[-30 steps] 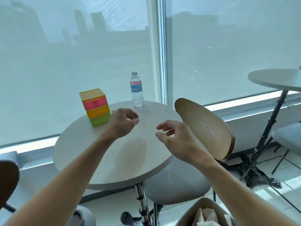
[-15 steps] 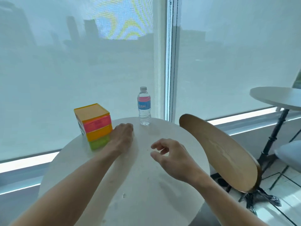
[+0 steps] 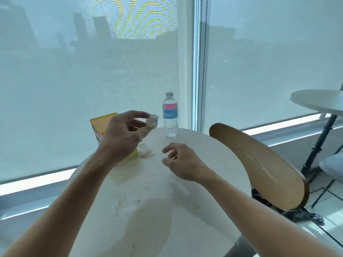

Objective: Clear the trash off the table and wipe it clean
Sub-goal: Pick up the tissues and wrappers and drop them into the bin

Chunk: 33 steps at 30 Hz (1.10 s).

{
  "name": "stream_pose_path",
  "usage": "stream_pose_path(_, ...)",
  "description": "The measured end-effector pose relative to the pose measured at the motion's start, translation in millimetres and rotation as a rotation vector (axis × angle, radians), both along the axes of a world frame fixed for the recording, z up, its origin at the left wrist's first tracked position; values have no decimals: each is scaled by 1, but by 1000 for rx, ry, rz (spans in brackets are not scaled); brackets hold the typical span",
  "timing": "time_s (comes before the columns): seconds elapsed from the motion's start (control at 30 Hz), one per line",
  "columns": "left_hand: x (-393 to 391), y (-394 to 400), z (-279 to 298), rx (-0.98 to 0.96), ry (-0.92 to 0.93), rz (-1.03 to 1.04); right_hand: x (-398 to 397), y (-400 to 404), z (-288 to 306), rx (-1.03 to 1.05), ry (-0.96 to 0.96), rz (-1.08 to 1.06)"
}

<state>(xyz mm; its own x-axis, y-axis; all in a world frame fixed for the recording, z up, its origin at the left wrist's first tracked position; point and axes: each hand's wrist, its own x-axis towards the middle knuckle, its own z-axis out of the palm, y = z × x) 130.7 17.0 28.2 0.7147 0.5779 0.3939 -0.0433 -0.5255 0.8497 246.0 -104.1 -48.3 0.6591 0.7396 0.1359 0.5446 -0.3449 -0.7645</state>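
Since the earlier frame, left hand (image 3: pixel 122 138) has lifted off the round table (image 3: pixel 194 210), now pinching a crumpled tissue (image 3: pixel 151 121) in the air. Right hand (image 3: pixel 182 161) hovers, fingers loosely curled, holding nothing. Second tissue wad (image 3: pixel 145 150) and crumbs (image 3: pixel 130 202) remain; wiping not started.

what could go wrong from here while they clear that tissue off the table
1. The left hand pinches the crumpled tissue only at its fingertips, so it could drop back onto the table.
2. The water bottle stands upright close beside that tissue; a sideways swing might topple it.
3. A second wad lies half hidden behind the left wrist and could be missed.
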Motion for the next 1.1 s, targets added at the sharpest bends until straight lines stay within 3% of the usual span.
stream_pose_path(0.33, -39, 29, -18, -44, 40, 71, 15, 112, -11, -338, -388, 95)
stream_pose_path(0.43, -42, 33, -19, -37, 40, 90, 17, 122, -13, -398, -426, 132)
stream_pose_path(0.6, -42, 31, -19, -45, 46, 91, 19, 110, -3, -256, -409, 90)
stream_pose_path(0.87, -38, 1, -23, -78, 40, 55, 2, 29, 32, 138, -216, -19)
stream_pose_path(1.1, -38, -51, -28, -107, 16, -31, -20, -93, 39, 201, -83, -74)
